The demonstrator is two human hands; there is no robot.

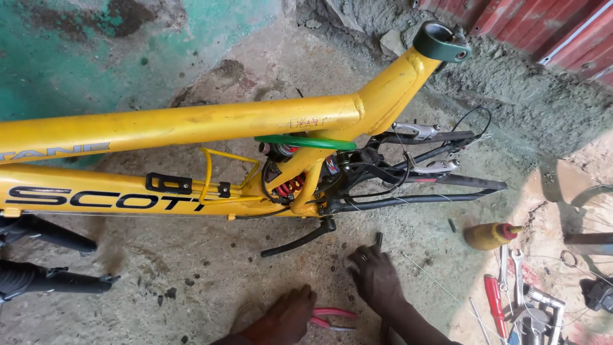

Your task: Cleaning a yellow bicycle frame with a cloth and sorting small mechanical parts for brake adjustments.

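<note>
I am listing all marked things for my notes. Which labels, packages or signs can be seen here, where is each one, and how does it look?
Large lettering: on the lower tube of the yellow bicycle frame, left; bold black letters.
Faded lettering: on the upper tube, far left; pale, worn.
Small marking: upper tube near the seat junction; thin reddish outline.
Squeeze bottle: lying on the ground, right; yellowish, red nozzle, no label visible.

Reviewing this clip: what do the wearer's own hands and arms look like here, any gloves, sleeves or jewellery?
Both hands are bare, without gloves. The left hand and right hand show no sleeves on the visible wrists and forearms. No watch or bracelet shows; whether a finger carries a ring cannot be told.
</note>
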